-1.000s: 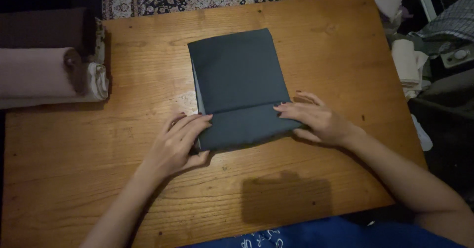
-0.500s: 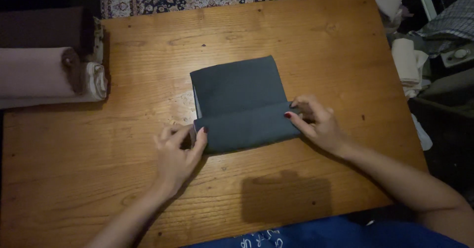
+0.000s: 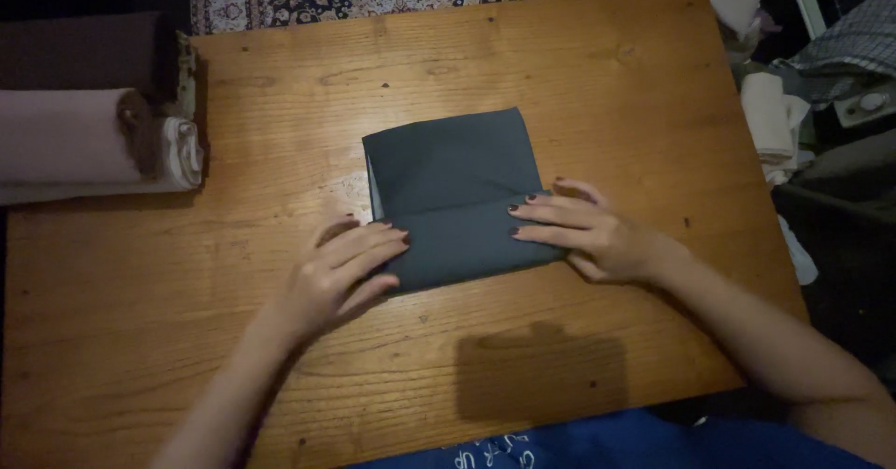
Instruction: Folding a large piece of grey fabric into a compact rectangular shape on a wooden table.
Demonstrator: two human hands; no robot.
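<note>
One folded dark cloth (image 3: 453, 194) on wooden table (image 3: 607, 86), left hand (image 3: 336, 278), right hand (image 3: 583, 231), both flat, pressing it.

A single head-worn camera looks steeply down from the near edge of the wooden table (image 3: 597, 77), close enough that its near corners are cut off, the dim surroundings beyond its far edge barely readable.

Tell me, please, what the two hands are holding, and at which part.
Neither grips anything. The left hand and right hand lie flat, pressing the near folded flap of the dark grey folded cloth at its two ends.
</note>
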